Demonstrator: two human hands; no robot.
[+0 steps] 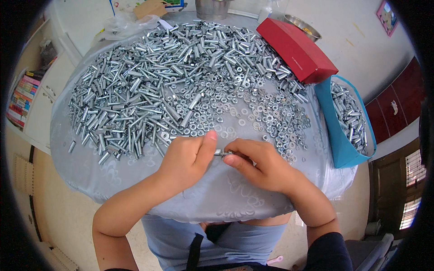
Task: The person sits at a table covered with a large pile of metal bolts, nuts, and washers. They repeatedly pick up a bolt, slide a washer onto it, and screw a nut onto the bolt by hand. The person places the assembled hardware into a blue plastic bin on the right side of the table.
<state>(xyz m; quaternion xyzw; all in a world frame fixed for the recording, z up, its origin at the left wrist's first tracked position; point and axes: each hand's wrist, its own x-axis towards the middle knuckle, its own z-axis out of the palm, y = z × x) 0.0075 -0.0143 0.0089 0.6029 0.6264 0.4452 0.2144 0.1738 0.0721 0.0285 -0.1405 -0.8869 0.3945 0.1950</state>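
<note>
Near the front of the table, my left hand (187, 158) is closed around a silver sleeve anchor bolt (218, 152); most of its length is hidden in the fist. Its threaded end points right, out past my left thumb. There my right hand (262, 161) pinches the tip between thumb and fingers, where a small nut or washer (227, 153) shows. Just beyond my hands lie loose hex nuts (194, 126) and flat washers (242, 122). A large heap of metal sleeves and bolts (149, 86) covers the left and far parts of the table.
A patterned grey cloth (239, 198) covers the table. At right stands a blue fabric bin (346, 156) filled with metal anchors (350, 117). A red box (298, 54) lies behind it, beside a metal bowl (305, 28). A metal pot (212, 9) and plastic bag (129, 28) sit at the far edge.
</note>
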